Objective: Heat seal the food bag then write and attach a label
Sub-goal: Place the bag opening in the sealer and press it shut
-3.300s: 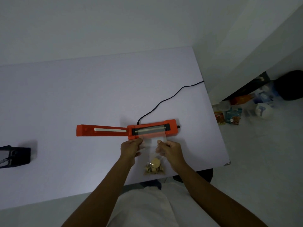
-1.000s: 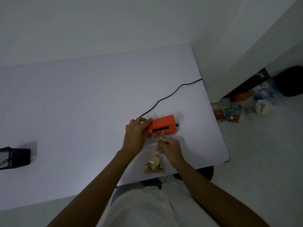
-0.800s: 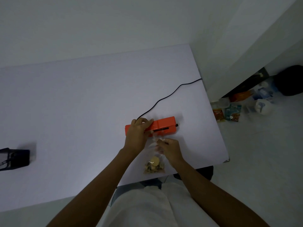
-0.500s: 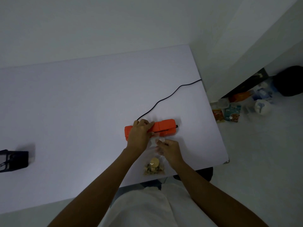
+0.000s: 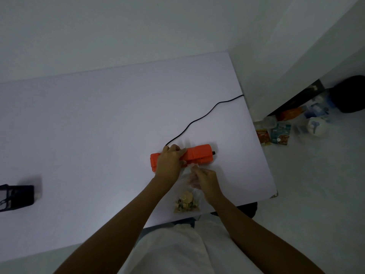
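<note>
A black mesh basket (image 5: pixel 16 197) sits on the white table (image 5: pixel 79 125); colourful packets (image 5: pixel 276 133) litter the floor (image 5: pixel 316 184).

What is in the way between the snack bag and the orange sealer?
Nothing visible. The snack bag reaches the closed orange sealer with its top; the left hand holds that down, and the right hand pinches the bag.
</note>
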The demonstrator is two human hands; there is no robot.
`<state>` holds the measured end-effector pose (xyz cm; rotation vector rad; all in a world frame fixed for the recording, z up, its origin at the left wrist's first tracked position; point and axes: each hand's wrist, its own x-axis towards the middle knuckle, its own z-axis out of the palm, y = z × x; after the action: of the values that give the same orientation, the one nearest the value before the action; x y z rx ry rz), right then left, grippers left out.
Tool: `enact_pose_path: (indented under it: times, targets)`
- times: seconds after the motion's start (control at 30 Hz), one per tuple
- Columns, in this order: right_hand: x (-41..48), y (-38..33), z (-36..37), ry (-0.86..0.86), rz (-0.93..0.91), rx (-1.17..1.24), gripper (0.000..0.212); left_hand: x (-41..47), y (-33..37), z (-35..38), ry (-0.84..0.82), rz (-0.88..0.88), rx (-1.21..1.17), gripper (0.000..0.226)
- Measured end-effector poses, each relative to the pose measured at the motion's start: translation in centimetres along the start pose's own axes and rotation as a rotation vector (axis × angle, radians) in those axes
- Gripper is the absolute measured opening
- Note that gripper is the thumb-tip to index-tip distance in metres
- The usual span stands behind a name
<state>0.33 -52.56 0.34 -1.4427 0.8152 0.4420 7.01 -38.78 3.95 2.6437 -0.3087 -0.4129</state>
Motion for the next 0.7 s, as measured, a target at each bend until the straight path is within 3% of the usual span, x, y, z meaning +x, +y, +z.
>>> enact_pose_path:
  times: [0.23,0.7]
  targets:
    - [0.4,-1.3,0.6,0.058,0.071,0.044,0.058,0.3,0.0,-0.2,-0.005,-0.014,-0.025,0.041]
    - [0.7,-1.4,1.7,0.077,0.049,0.065,0.068,0.8,-0.2,-0.1,-0.042,-0.023,-0.028,0.043]
